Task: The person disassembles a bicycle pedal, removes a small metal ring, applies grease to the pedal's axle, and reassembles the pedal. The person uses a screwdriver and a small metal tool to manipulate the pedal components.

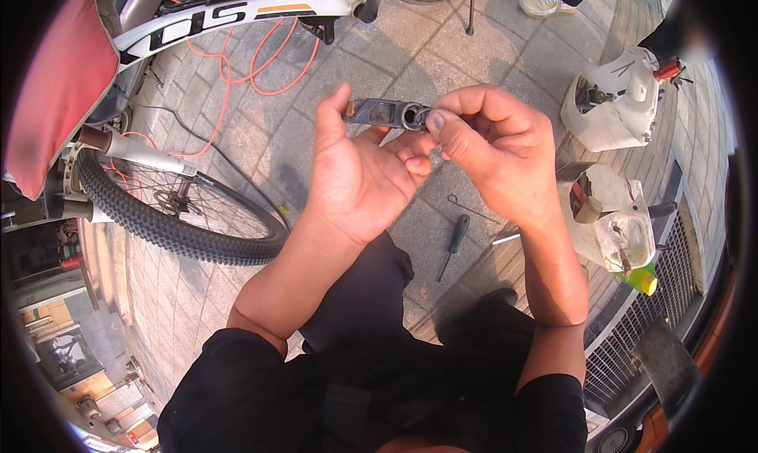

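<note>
A small dark elongated part (pixel 377 111), with a round ringed opening at its right end and a yellowish piece at its left, is held up between both hands. My left hand (pixel 351 169) has its palm upward, with the thumb and fingers at the part's left end and underside. My right hand (pixel 493 149) pinches the right end beside the ring between thumb and index finger, the other fingers curled. Below them on the paving lie a green-handled screwdriver (pixel 456 240) and a thin rod with a looped end (pixel 470 206).
A white bicycle (pixel 225 22) stands at upper left, with a wheel (pixel 260 241), red cushion (pixel 51 82) and orange hose (pixel 278 88). Two cut white containers (pixel 588 125) of tools are at the right, beside a metal grate (pixel 628 350). Another person's shoe (pixel 545 3) is at the top.
</note>
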### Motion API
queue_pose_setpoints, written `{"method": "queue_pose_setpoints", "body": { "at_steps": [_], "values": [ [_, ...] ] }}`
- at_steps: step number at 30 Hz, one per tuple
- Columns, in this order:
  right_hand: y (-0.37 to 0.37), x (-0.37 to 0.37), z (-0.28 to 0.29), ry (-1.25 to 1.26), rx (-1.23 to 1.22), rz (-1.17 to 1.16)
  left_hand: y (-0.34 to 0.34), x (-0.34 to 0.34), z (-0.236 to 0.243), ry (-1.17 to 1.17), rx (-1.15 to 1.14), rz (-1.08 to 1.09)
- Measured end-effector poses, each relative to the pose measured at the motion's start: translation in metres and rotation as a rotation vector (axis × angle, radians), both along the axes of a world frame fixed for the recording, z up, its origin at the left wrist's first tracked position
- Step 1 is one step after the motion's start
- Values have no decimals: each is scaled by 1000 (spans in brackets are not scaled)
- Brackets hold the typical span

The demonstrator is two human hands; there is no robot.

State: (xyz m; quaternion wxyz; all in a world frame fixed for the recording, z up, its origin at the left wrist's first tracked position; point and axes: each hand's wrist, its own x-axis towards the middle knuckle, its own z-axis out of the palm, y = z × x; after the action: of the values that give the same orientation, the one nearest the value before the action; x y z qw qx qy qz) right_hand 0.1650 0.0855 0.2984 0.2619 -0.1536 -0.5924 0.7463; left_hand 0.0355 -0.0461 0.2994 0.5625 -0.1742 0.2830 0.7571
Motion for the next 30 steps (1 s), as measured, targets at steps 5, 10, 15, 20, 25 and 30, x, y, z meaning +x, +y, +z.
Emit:
{"method": "queue_pose_setpoints", "body": {
  "at_steps": [5,10,15,20,25,30],
  "values": [
    [-2,1,9,-64,-69,13,2,2,3,17,-9,1],
    [0,1,10,-70,-62,17,1,1,-1,35,-10,-23],
    [0,1,13,-100,-90,-2,3,3,0,22,5,-30],
    [1,-2,6,-98,-88,-2,3,4,4,20,7,-38],
    [-3,-1,2,-65,-53,-38,6,4,3,21,-16,-47],
    [-9,-1,2,-11,5,-112,6,6,5,31,-9,-37]
  ]
}}
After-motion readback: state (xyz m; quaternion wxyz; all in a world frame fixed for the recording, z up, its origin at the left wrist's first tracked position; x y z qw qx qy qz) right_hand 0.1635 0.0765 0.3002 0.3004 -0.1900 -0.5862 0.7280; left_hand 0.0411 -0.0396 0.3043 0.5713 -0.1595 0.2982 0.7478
